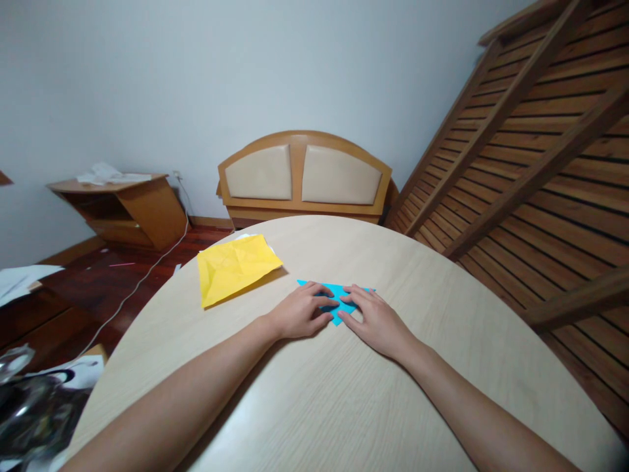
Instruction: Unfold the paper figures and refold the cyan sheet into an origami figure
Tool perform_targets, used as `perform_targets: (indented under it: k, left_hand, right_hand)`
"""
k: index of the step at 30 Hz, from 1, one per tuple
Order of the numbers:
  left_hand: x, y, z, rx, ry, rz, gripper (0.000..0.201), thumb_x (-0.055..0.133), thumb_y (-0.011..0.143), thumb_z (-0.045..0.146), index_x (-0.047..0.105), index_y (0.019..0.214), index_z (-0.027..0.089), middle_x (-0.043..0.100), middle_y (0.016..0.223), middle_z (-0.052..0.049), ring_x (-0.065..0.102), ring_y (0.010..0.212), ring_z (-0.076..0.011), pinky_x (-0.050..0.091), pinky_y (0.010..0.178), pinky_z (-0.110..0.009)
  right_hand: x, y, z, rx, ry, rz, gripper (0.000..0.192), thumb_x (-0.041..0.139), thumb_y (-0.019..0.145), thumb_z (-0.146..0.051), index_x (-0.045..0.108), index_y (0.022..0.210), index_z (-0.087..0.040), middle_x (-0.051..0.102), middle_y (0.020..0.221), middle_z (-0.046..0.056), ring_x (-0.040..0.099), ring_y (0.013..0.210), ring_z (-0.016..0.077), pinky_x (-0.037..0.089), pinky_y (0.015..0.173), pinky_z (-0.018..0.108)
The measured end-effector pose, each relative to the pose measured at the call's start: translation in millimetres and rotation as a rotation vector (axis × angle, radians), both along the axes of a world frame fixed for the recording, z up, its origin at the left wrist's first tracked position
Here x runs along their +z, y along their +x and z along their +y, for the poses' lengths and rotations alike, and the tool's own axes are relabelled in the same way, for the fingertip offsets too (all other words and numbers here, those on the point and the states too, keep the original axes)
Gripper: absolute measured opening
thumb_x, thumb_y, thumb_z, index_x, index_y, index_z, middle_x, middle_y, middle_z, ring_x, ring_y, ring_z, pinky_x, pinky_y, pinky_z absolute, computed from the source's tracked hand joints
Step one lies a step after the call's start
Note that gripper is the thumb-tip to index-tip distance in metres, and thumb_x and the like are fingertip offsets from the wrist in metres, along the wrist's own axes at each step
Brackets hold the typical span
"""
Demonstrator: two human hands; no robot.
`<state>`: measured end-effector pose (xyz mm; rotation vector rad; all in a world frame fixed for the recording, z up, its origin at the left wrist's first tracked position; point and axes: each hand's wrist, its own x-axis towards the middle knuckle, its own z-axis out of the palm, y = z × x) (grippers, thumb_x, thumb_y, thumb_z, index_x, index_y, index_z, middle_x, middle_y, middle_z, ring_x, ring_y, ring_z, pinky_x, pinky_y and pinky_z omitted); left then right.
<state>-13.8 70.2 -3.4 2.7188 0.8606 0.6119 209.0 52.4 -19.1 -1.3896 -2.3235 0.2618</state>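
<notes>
A small blue folded paper (336, 292) lies flat on the round pale wooden table (344, 393), near its middle. My left hand (301, 312) presses on the paper's left part with fingers spread flat. On its right part my right hand (372, 320) presses down, fingertips almost meeting the left ones. Both hands cover much of the paper, and only its top edge and a lower tip show. Neither hand lifts it.
A creased yellow paper sheet (236, 267) rests on the table to the far left of the hands. Beyond the table stand a padded wooden headboard (304, 176), a slatted bed frame (540, 151) leaning at right, and a low wooden shelf (122, 203) at left.
</notes>
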Motion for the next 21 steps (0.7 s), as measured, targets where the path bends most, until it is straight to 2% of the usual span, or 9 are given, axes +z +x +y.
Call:
perform_targets:
  k: [8, 16, 18, 21]
  left_hand:
    - [-1.0, 0, -1, 0.021, -0.021, -0.01, 0.026, 0.056, 0.094, 0.03, 0.072, 0.112, 0.02, 0.063, 0.124, -0.012, 0.059, 0.114, -0.0253, 0.046, 0.102, -0.041]
    - [0.1, 6, -5, 0.039, 0.006, 0.033, 0.023, 0.054, 0.094, 0.026, 0.07, 0.107, 0.019, 0.062, 0.135, -0.01, 0.056, 0.124, -0.0258, 0.041, 0.109, -0.044]
    - [-1.2, 9, -7, 0.052, 0.016, 0.042, 0.023, 0.053, 0.094, 0.027, 0.069, 0.109, 0.02, 0.064, 0.134, -0.01, 0.056, 0.125, -0.0261, 0.04, 0.111, -0.045]
    - [-2.6, 12, -10, 0.086, 0.027, 0.055, 0.023, 0.053, 0.095, 0.029, 0.068, 0.108, 0.019, 0.066, 0.131, -0.01, 0.056, 0.125, -0.0276, 0.042, 0.109, -0.045]
  right_hand:
    - [6.2, -2, -3, -0.012, -0.033, 0.003, 0.037, 0.064, 0.086, -0.043, 0.067, 0.115, -0.021, 0.061, 0.138, 0.012, 0.051, 0.134, 0.0301, 0.034, 0.115, 0.049]
    - [10.4, -1, -5, 0.005, -0.038, -0.023, 0.047, 0.069, 0.081, -0.052, 0.067, 0.117, -0.022, 0.058, 0.141, 0.012, 0.051, 0.134, 0.0311, 0.034, 0.115, 0.05]
    - [9.0, 1, -6, 0.036, -0.057, -0.062, 0.055, 0.065, 0.083, -0.057, 0.063, 0.127, -0.024, 0.054, 0.147, 0.011, 0.045, 0.14, 0.0306, 0.031, 0.117, 0.051]
    - [5.2, 4, -7, 0.024, -0.12, -0.161, 0.072, 0.046, 0.093, -0.063, 0.042, 0.151, -0.02, 0.033, 0.161, 0.011, 0.024, 0.15, 0.0285, 0.021, 0.122, 0.052]
